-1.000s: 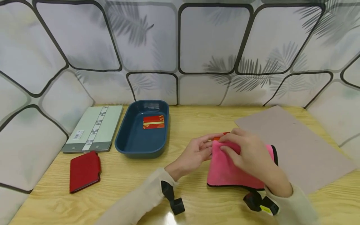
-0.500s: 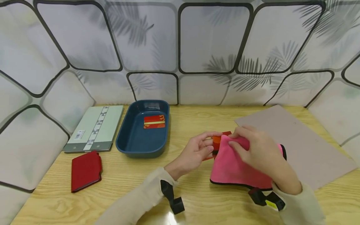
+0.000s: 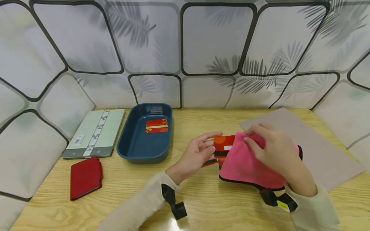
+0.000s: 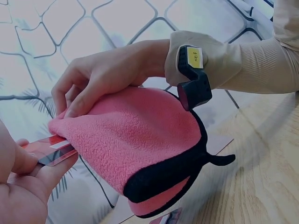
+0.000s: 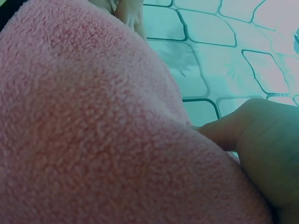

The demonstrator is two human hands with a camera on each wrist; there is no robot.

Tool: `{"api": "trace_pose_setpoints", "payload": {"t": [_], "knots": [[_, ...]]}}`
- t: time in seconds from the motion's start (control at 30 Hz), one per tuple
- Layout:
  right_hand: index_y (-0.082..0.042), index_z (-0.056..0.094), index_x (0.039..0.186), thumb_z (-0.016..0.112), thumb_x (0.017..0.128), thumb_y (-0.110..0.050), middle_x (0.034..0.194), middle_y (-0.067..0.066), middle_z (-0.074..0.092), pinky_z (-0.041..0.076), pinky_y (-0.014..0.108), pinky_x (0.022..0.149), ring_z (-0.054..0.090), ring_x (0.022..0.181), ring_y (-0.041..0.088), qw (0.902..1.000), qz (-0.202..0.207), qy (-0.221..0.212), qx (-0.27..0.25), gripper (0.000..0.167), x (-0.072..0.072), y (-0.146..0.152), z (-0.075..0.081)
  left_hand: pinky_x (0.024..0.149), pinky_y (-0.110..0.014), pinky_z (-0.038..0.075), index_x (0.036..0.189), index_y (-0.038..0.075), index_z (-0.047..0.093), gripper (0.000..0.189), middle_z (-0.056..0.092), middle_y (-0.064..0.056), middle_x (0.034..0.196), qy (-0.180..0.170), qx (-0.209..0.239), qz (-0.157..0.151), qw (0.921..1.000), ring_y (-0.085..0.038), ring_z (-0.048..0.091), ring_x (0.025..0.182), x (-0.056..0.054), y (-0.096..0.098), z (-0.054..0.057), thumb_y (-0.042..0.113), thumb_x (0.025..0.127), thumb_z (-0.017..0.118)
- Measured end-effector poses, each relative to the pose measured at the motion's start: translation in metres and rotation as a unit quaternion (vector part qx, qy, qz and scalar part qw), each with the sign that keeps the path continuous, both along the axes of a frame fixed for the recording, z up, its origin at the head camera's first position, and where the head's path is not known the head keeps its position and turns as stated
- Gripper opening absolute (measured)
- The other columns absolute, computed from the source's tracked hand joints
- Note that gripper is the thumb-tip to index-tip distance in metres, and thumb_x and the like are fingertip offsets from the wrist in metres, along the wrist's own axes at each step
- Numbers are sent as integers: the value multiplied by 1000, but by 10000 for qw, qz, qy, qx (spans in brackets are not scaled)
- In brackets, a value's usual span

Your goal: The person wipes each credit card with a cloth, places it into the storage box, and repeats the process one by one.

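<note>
Fingers and thumb of our left hand (image 3: 190,157) pinch the left end of a red card (image 3: 224,142), while those of our right hand (image 3: 274,149) grip the top edge of a pink cloth (image 3: 251,166) over its other end; whether the cloth wraps both faces, we cannot tell. If we are wiping, as seems likely, we should hold the card flat and by its very edge, press lightly so it won't bow, and draw the cloth outward in one stroke. Its loose lower edge wants watching, since it could snag the second card (image 3: 209,163) just below our left hand. Farther left, the blue tray (image 3: 141,147) holds a gold-banded card (image 3: 156,126).
</note>
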State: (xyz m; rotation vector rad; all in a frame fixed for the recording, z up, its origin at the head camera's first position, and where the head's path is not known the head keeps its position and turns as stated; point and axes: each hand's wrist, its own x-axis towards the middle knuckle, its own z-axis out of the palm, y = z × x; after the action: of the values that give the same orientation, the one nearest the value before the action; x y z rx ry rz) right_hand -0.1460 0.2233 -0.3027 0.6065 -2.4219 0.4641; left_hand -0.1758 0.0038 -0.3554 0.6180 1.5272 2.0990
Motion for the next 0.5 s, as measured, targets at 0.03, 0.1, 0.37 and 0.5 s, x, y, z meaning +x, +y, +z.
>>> {"api": "trace_pose_setpoints", "payload": {"t": [0.03, 0.1, 0.37, 0.5], "knots": [[-11, 71, 87, 80, 71, -6, 80, 4, 65, 53, 45, 60, 64, 72, 26, 10000, 2, 29, 7, 19, 0, 0, 0, 100, -56, 41, 143, 5, 41, 47, 52, -25, 137, -9, -20, -5, 10000, -32, 56, 121, 0, 0, 1, -9, 98, 37], [-11, 71, 87, 80, 71, -6, 78, 3, 64, 51, 43, 58, 63, 69, 25, 9999, 5, 90, 48, 19, 0, -2, 0, 100, -53, 42, 143, 6, 42, 47, 52, -24, 136, -11, -52, -17, 10000, -33, 55, 121, 0, 0, 1, -9, 99, 38], [-10, 70, 87, 81, 69, -10, 74, 3, 60, 47, 33, 50, 55, 57, 16, 9976, 524, 375, 257, 21, 0, -15, -6, 84, -27, 55, 145, 8, 37, 49, 62, -22, 112, 197, 4, -122, 9997, -9, 62, 89, -1, 1, 0, -7, 99, 39], [-11, 70, 87, 82, 69, -10, 76, 1, 60, 49, 31, 51, 55, 58, 14, 9970, 708, 256, 168, 21, 2, -23, -8, 86, -26, 54, 144, 7, 34, 46, 57, -27, 123, 176, -5, -261, 9995, -8, 63, 93, -1, 0, -1, -6, 100, 38]]}}
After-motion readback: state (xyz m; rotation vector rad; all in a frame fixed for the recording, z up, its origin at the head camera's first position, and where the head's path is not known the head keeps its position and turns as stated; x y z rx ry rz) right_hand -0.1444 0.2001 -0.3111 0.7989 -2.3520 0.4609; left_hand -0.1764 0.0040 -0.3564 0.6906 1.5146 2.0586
